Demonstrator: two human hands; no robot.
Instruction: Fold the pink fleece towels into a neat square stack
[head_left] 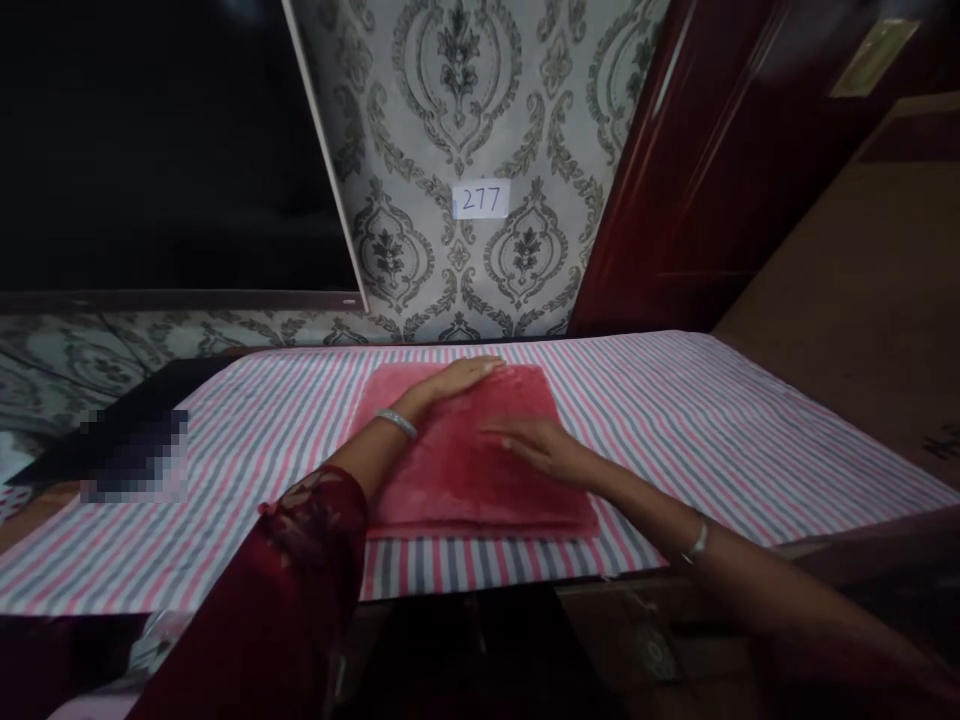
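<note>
A folded red plush cloth (465, 480), possibly a towel or small blanket, lies flat on a striped tablecloth (660, 420). Its folded edge faces me, and the shape is roughly square. My left hand (466, 375) rests flat near the cloth's far edge, fingers stretched to the right. Over the right half of the cloth is my right hand (544, 447), its fingers extended to the left; whether it presses on the pile or hovers just above is hard to tell. Neither hand grips anything.
At the back left stands a large dark television screen (165, 150). Patterned wallpaper carries a paper label (481, 199) reading 277. A dark red glossy cabinet (675, 180) and a brown cardboard box (862, 300) stand on the right. Below the table's front edge are drawers (652, 640).
</note>
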